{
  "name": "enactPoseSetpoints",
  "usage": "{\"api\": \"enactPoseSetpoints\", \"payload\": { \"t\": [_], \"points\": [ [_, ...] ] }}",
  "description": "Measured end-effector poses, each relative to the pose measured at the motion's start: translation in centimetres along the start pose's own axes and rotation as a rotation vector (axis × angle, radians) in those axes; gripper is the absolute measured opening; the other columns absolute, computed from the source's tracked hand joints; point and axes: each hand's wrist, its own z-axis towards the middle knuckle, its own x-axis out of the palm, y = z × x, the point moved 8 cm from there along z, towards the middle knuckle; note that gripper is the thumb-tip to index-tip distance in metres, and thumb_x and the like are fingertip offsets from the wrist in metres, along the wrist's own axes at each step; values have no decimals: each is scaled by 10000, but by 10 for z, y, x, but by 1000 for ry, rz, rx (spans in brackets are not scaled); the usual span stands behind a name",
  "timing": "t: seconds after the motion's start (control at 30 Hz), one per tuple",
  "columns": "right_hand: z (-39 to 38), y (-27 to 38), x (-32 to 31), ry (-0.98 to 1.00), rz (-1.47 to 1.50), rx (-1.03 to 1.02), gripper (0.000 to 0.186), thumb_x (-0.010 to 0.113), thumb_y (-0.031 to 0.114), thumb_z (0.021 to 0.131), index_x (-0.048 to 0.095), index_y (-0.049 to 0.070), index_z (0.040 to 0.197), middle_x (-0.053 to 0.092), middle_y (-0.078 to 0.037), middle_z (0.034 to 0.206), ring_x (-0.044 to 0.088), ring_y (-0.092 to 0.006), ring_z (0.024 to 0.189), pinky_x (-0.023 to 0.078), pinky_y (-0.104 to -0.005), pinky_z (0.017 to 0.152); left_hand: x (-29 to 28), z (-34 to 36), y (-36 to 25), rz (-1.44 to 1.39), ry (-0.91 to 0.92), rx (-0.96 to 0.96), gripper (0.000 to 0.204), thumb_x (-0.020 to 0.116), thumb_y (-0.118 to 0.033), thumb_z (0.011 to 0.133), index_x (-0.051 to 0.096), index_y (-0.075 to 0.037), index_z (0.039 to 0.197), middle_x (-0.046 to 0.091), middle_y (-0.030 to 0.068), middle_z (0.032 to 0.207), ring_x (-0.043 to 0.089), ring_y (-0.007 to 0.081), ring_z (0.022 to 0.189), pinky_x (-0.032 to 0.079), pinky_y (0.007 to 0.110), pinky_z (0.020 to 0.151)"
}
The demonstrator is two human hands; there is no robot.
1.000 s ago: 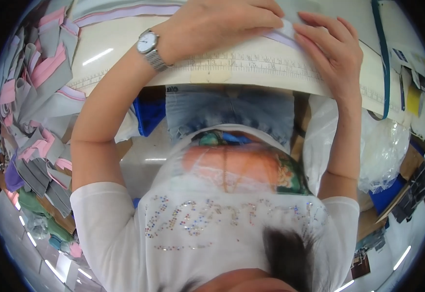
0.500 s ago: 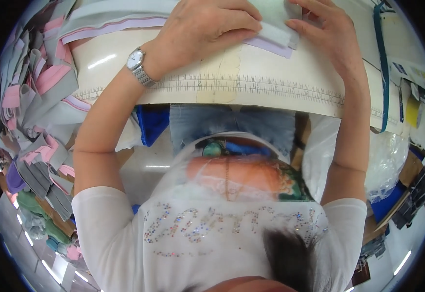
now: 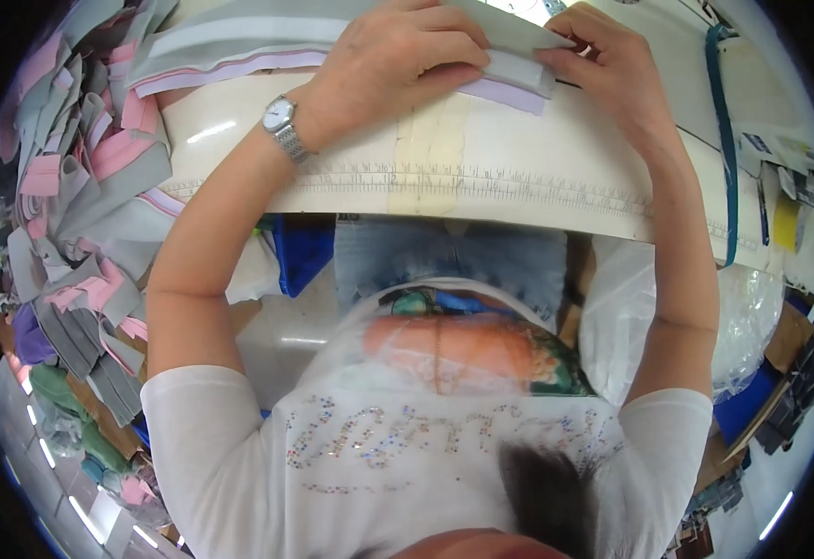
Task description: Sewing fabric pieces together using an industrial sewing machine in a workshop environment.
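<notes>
A long grey fabric piece (image 3: 248,39) with a lilac lower edge lies across the far side of the white table. My left hand (image 3: 397,61), wearing a silver wristwatch (image 3: 281,116), rests on it with curled fingers, thumb and forefinger gripping the cloth. At the fabric's right end my right hand (image 3: 607,70) pinches a corner of the grey upper layer between thumb and fingers. Below that layer show a pale folded band (image 3: 516,72) and a lilac strip (image 3: 505,96). The far part of the fabric runs out of view.
A printed ruler scale (image 3: 509,182) runs along the near edge of the white table (image 3: 267,191). Grey and pink cut fabric pieces (image 3: 113,154) are heaped at the left. A dark green band (image 3: 722,140) hangs over the right side, beside clear plastic (image 3: 742,317).
The pale layer raised between my hands has been replaced by the grey layer slanting down to my right fingers. My right hand has shifted slightly left and now pinches its corner.
</notes>
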Motion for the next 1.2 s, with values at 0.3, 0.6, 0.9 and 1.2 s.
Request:
{"api": "enactPoseSetpoints", "payload": {
  "t": [0.3, 0.6, 0.9, 1.2],
  "points": [
    [-13, 18, -5, 36, -303, -394, 123, 650, 91, 818, 631, 47, 931, 623, -97, 874, 627, -296, 757, 497, -360, 678, -8, -4, -39, 677, -498, 762, 136, 675, -122, 762, 659, -105, 896, 625, 38, 906, 609, 207, 820, 491, 348, 710],
    [-44, 26, 12, -92, -600, -655, 236, 610, 115, 724, 634, 150, 956, 611, -30, 826, 638, -192, 733, 508, -335, 561, 14, -5, -21, 375, -123, 333, 107, 598, -121, 744, 628, -56, 824, 639, 59, 918, 596, 203, 797, 491, 334, 655],
    [-25, 56, 43, -156, -644, -775, 135, 603, 114, 726, 610, 108, 861, 554, -24, 771, 591, -201, 748, 480, -331, 610, -5, -23, -1, 511, -44, 192, 100, 617, -165, 772, 603, -95, 841, 634, 14, 1138, 593, 161, 944, 481, 302, 754],
    [-13, 50, 41, -196, -546, -674, 159, 687, 95, 691, 661, 99, 848, 604, -55, 830, 576, -252, 814, 438, -406, 767, -1, -6, 8, 96, -84, -26, 264, 685, -118, 733, 572, -87, 970, 617, 72, 915, 591, 280, 910, 488, 399, 742]
  ]
}}
